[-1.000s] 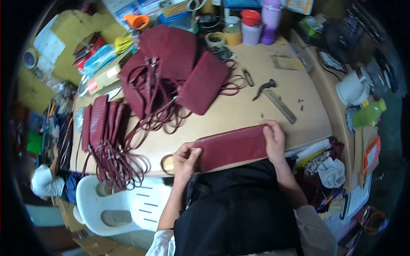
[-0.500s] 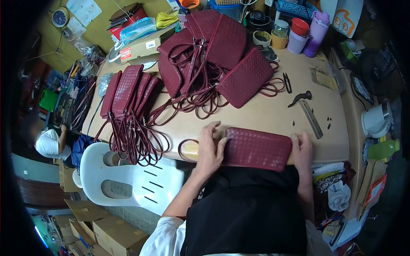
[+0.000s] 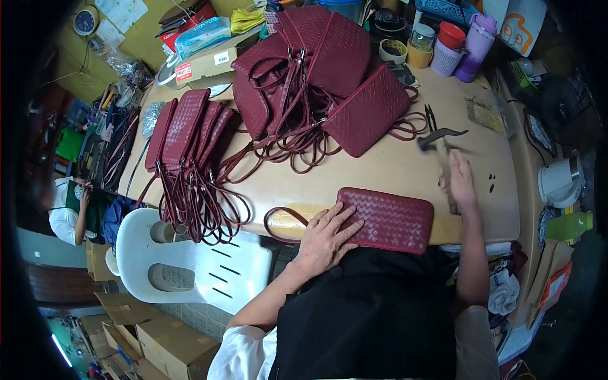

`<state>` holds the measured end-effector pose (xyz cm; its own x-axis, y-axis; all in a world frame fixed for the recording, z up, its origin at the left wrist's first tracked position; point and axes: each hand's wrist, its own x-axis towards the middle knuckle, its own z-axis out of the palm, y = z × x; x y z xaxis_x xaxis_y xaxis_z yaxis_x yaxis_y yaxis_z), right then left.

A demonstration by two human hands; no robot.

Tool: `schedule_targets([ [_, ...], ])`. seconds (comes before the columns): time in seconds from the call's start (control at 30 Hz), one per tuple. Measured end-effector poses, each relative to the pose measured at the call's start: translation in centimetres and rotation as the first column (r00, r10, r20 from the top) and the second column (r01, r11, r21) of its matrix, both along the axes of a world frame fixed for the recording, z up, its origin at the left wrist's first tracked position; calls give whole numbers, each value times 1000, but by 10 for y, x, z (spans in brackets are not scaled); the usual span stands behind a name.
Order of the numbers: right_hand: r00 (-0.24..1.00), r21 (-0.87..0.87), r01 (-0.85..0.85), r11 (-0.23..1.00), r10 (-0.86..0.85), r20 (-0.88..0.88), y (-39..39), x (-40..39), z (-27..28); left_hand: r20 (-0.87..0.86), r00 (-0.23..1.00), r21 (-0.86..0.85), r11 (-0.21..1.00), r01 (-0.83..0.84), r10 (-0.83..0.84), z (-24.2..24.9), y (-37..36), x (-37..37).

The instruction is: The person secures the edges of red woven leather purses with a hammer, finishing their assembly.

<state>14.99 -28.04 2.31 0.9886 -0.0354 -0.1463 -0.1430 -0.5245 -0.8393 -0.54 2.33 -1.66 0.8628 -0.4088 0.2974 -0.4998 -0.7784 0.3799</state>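
A dark red woven-pattern wristlet pouch lies flat at the near edge of the table, its thin strap looping out on the left. My left hand rests on the pouch's left end with fingers spread. Off the table, to the right of the pouch, my right hand grips the wooden handle of a hammer, whose dark curved head points away from me and is slightly blurred. Beyond the hammer head is a pair of black thread snips, partly hidden by it.
Several matching pouches with straps are stacked at left. A heap of larger red woven bags fills the back middle. Small dark bits lie at right. A white plastic chair stands left of me; another person is farther left.
My right hand has left the pouch's right end and picked up the hammer from the table. My left hand has moved from holding the pouch's edge to lying on top of it.
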Motion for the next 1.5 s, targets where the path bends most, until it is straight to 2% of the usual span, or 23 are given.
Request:
schedule_targets([
  [0.03, 971, 278, 17, 960, 51, -234, 15, -10, 7, 8, 1000, 1, 1000, -23, 23, 0, -1, -1],
  [0.1, 948, 241, -115, 964, 179, -262, 46, -33, 11, 6, 999, 0, 1000, -32, 32, 2, -3, -1],
  [0.17, 885, -35, -459, 888, 461, 63, 65, -42, 1, 7, 999, 0, 999, -39, 39, 2, -3, -1],
  [0.23, 844, -89, -522, 848, 529, 92, 88, -53, 19, 2, 999, -14, 999, -44, 44, 2, -3, -1],
  [0.3, 837, -132, -525, 841, 538, 99, 104, -61, 28, 8, 999, -22, 999, -46, 46, 0, -3, -1],
  [0.37, 844, -72, -477, 876, 479, 242, 111, -66, 25, 16, 999, -31, 998, -49, 49, 1, -3, -2],
  [0.53, 934, 22, -342, 939, 338, 112, 118, -75, 8, -28, 998, -31, 998, -51, 50, 3, -4, -3],
  [0.6, 871, -303, -477, 825, 489, -41, 127, -71, 8, -16, 998, -26, 998, -65, 64, 0, -6, -2],
  [0.63, 873, -303, -474, 827, 487, -38, 129, -67, 8, 1, 997, -12, 997, -74, 74, 0, -7, -3],
  [0.77, 817, -276, -510, 814, 560, 140, 132, -59, 13, 11, 997, -26, 997, -73, 73, 0, -5, 0],
  [0.83, 849, -246, -389, 888, 449, 277, 138, -71, 21, -6, 998, -17, 998, -61, 61, -1, -4, -3],
  [0.9, 824, -315, -417, 853, 501, 265, 139, -71, 9, -9, 998, -40, 997, -62, 62, -1, -4, -4],
  [0.97, 815, -466, -507, 725, 579, 13, 143, -62, 7, -15, 998, -35, 998, -57, 57, -4, -4, -4],
  [1.03, 802, -554, -515, 655, 595, -42, 142, -55, 20, -29, 999, -65, 997, -34, 33, -5, -2, -4],
  [1.07, 792, -567, -498, 656, 610, 11, 136, -56, 19, -28, 999, -71, 997, -36, 34, -7, -2, -5],
  [1.2, 854, -625, -456, 634, 509, -107, 101, -53, 41, -42, 997, -93, 993, -72, 69, -8, -6, -6],
  [1.23, 864, -614, -442, 653, 495, -96, 94, -57, 57, -67, 996, -110, 991, -70, 63, -6, -7, -6],
  [1.27, 873, -605, -426, 672, 480, -82, 88, -58, 66, -146, 986, -21, 996, -83, 79, 6, -10, -4],
  [1.3, 861, -602, -441, 666, 503, -75, 86, -60, 57, -141, 984, -14, 994, -108, 105, 12, -14, 0],
  [1.37, 884, -431, -176, 885, 335, 326, 77, -67, 31, -196, 980, 69, 998, -2, 15, 13, -28, 9],
  [1.4, 889, -463, -232, 856, 379, 255, 74, -66, 26, -57, 997, -70, 996, 53, -57, -5, -36, 11],
  [1.43, 878, -462, -255, 850, 403, 257, 69, -63, 27, -55, 998, -69, 997, 26, -30, -7, -40, 9],
  [1.5, 885, -609, -435, 663, 438, -155, 56, -58, 43, -41, 988, 9, 989, 151, -150, -6, -44, 9],
])
